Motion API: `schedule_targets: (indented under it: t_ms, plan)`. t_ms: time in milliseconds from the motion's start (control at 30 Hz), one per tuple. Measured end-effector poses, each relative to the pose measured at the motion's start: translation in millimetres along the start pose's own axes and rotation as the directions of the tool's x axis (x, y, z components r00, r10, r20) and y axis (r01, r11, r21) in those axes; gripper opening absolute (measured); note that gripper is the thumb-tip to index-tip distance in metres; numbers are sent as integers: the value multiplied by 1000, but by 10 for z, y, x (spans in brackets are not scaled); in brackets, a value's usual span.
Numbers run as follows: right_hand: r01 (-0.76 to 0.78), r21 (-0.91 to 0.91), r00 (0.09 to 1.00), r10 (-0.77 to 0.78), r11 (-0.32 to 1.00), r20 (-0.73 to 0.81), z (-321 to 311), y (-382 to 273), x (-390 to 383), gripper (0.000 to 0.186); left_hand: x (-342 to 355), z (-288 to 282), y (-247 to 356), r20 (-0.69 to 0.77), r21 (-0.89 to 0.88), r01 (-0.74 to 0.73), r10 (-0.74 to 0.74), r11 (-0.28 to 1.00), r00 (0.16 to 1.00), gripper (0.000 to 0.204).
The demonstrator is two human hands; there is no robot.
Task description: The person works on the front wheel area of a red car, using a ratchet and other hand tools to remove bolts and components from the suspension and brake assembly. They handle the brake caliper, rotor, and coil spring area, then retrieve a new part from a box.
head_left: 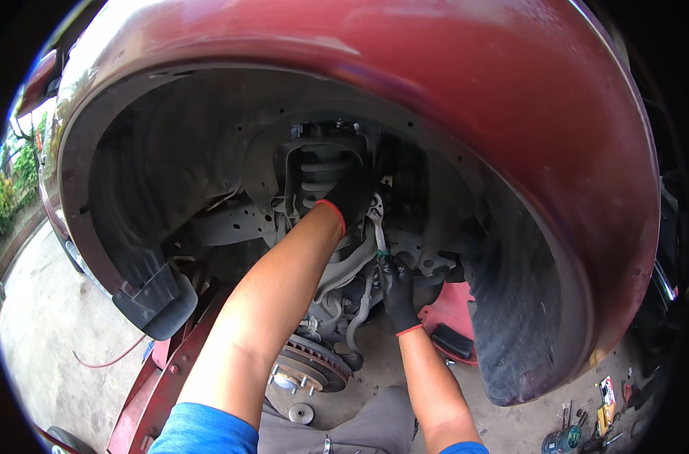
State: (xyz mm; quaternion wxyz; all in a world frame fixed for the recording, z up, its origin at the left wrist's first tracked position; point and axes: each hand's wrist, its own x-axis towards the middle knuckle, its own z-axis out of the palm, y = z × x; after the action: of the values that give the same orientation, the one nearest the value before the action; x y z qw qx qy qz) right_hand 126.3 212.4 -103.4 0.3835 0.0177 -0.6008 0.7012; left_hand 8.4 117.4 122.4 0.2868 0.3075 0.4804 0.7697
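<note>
Inside the wheel arch of a dark red vehicle, my left hand (350,195), in a black red-cuffed glove, reaches up beside the grey coil spring (320,168); its fingers are hidden in shadow. My right hand (397,291), gloved alike, is closed around the lower end of a silver wrench (376,221), whose head is beside my left hand. Below are grey suspension arms (337,276) and a brake disc (310,363) with studs.
The red fender (503,91) curves overhead, with a mud flap (155,306) at left. A red metal frame (155,393) stands lower left, near a hose (102,363). A round metal piece (301,413) lies below; tools (605,408) and a container (562,439) sit lower right.
</note>
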Motion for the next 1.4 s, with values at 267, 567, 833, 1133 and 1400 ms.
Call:
schedule_targets:
  t_ms: [267, 567, 833, 1133, 1400]
  plan:
    - [-86, -126, 996, 89, 988, 17, -246, -200, 75, 22, -45, 57, -27, -36, -35, -33, 32, 999, 999, 11]
    - [155, -569, 977, -211, 807, -33, -376, -630, 127, 20, -40, 49, -21, -43, -57, -45, 43, 997, 998, 14]
    - [414, -910, 730, -607, 26, 315, -603, -1075, 300, 22, 1, -64, -99, 75, 154, -280, 271, 948, 960, 13]
    - [450, -880, 656, -612, -154, 442, -534, -1678, 304, 17, -51, 36, -125, 175, -252, -194, 241, 948, 954, 18]
    - [663, -742, 624, -476, -97, 620, -611, -1665, 321, 19, 23, -25, -88, 131, -467, -20, 92, 884, 987, 18]
